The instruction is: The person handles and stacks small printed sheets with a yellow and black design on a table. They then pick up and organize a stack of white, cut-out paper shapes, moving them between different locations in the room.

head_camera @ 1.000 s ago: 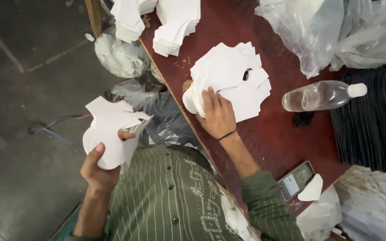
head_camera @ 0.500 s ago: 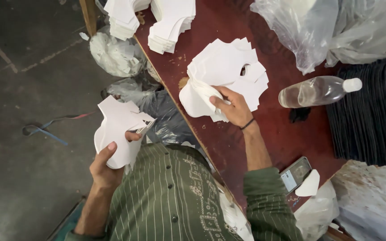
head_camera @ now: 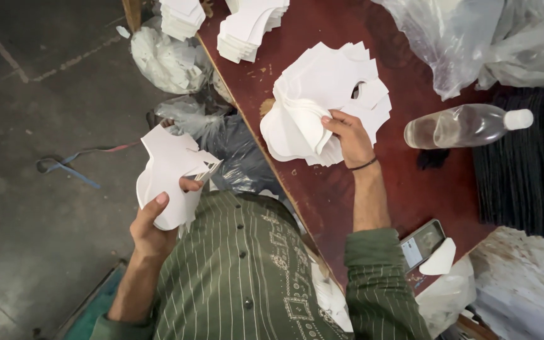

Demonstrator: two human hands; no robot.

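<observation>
My left hand (head_camera: 155,220) holds a thin stack of white cut paper pieces (head_camera: 168,167) off the table's edge, above the floor. My right hand (head_camera: 347,135) rests on a loose pile of the same white paper pieces (head_camera: 328,82) on the dark red table (head_camera: 322,189). Its fingers pinch and lift the curled edge of the top pieces (head_camera: 297,126) at the pile's near side. A dark band circles my right wrist.
Two neat stacks of white pieces (head_camera: 250,28) (head_camera: 181,16) sit at the table's far end. A clear plastic bottle (head_camera: 461,124) lies right of the pile. A phone (head_camera: 420,244) lies near my elbow. Plastic bags (head_camera: 171,63) lie on the floor; more bags (head_camera: 467,38) are on the table.
My right hand has peeled the top pieces up from the pile's near edge. My left hand has shifted its stack slightly closer to my body.
</observation>
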